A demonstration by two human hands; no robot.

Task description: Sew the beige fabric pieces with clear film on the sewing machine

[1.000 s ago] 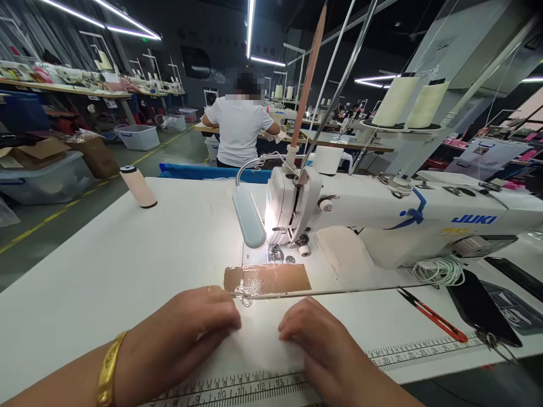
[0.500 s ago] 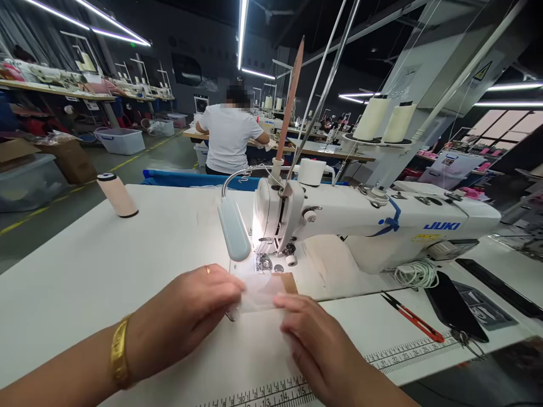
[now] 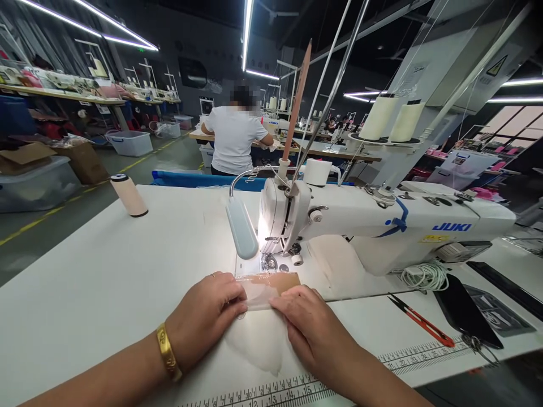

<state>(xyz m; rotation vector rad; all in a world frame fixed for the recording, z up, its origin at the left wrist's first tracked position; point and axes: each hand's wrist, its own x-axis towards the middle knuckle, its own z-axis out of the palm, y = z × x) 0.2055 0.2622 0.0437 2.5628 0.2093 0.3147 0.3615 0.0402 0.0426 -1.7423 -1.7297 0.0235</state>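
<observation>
Just in front of the presser foot (image 3: 269,262) of a white sewing machine (image 3: 348,206), a thin, sheer white fabric piece (image 3: 258,293) lies on the bed. Beneath or beside it shows a flat brown strip (image 3: 285,280) with a shiny clear layer. My left hand (image 3: 207,311), a gold bangle at its wrist, pinches the fabric's left edge between thumb and fingers. On the right side, my right hand (image 3: 309,325) has its fingertips closed on the fabric close to the brown strip. A loose pale part of the fabric (image 3: 258,342) hangs toward the table's front edge.
Red-handled thread snips (image 3: 422,322), a black phone (image 3: 466,311) and a coiled pale cord (image 3: 424,277) lie to the right. A peach thread cone (image 3: 129,196) stands at the far left. A lamp (image 3: 241,229) hangs beside the needle. Ahead, a person (image 3: 233,135) sits at another machine.
My left hand has moved right, its fingers now pinching the fabric edge. The fabric has come lower, baring more of the brown strip and its clear layer. The camera view has shifted slightly left.
</observation>
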